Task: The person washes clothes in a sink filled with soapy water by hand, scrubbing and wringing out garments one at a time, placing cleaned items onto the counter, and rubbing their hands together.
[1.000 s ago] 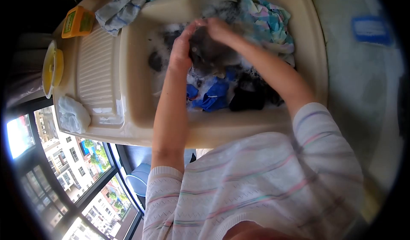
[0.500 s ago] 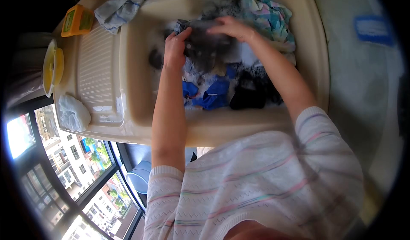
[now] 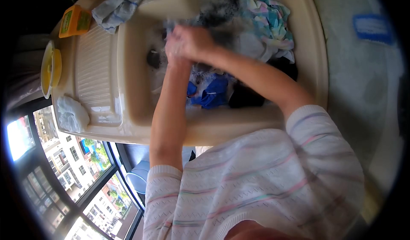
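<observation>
My left hand (image 3: 176,48) and my right hand (image 3: 193,41) are pressed together over the left part of the sink basin (image 3: 139,69), both blurred. Dark grey wet cloth shows around them, and the fingers' hold on it is partly hidden. Below the hands a blue cloth (image 3: 214,93) lies in suds, with a black cloth (image 3: 246,97) to its right. A pastel patterned cloth (image 3: 269,20) rests at the basin's upper right, a pale cloth (image 3: 250,44) beside it.
On the left stand an orange container (image 3: 76,21) and a yellow basin (image 3: 52,69). A grey-white cloth (image 3: 117,8) lies above the ribbed board (image 3: 96,69), a white cloth (image 3: 72,114) below it. A blue-framed brush-like item (image 3: 373,28) is at the right.
My right hand has moved left and down onto my left hand, which was apart from it half a second ago. Black cloth now shows further right in the basin.
</observation>
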Available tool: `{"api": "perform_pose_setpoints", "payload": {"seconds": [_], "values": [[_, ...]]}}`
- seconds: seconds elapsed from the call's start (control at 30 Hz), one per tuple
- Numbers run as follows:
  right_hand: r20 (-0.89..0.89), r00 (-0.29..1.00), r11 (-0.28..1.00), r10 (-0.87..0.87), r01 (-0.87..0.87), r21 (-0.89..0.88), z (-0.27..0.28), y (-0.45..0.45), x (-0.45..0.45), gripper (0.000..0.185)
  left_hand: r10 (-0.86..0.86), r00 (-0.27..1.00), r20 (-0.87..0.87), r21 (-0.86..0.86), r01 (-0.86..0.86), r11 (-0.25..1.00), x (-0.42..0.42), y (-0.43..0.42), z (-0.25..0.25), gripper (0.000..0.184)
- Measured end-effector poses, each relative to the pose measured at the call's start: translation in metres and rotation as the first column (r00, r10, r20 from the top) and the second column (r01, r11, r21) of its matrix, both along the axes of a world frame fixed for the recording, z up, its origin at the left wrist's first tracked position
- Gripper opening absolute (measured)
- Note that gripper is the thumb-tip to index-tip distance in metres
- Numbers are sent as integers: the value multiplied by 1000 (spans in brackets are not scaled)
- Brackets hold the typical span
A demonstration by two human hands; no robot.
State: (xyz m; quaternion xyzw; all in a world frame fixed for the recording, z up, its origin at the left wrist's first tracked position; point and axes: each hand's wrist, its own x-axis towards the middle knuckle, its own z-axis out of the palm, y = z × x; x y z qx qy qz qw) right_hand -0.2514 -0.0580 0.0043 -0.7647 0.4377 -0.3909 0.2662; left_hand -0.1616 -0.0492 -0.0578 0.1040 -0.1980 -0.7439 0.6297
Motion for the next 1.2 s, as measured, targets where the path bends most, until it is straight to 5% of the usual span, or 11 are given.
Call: {"api": "perform_pose_setpoints", "payload": {"seconds": [0.1,0.2,0.27,0.3,0.4,0.77,0.93,1.03,1.1,1.13,1.2], "values": [[-84,977,975,-195,202,89,-25,-46,-19,21,64,922,383,614,-305,728,-24,-8,40,34],[-157,939,933,-306,328,146,-11,-19,-13,22,33,952,304,650,-233,723,-16,-11,27,28],[-68,982,976,-174,181,121,9,10,-7,24,25,1000,7,178,-25,984,3,-1,-27,17],[-2,986,979,-167,166,118,16,18,-7,24,97,872,480,23,-123,992,15,-10,-73,18],[-147,954,923,-259,290,253,-31,-15,-26,31,-20,931,365,669,-247,701,-20,-6,18,24],[-635,756,978,-159,206,0,-123,-23,-86,25,-275,832,483,681,-159,714,-5,-9,-21,22],[-336,931,929,-140,241,280,-49,-7,-36,33,-227,946,229,722,-9,692,-7,-13,-20,27],[-100,995,999,-21,16,-51,-10,24,-14,28,-195,979,-61,30,197,980,8,-19,-108,35],[94,975,967,-203,214,-135,-70,-21,-20,24,-89,790,607,445,-245,862,-14,4,-9,29],[-5,988,982,-154,153,-109,-179,-74,-19,21,-185,897,403,688,-164,707,-25,-7,-3,25],[-263,937,942,-231,283,180,-63,-40,-38,29,-101,923,371,678,-195,709,-38,3,41,27]]}}
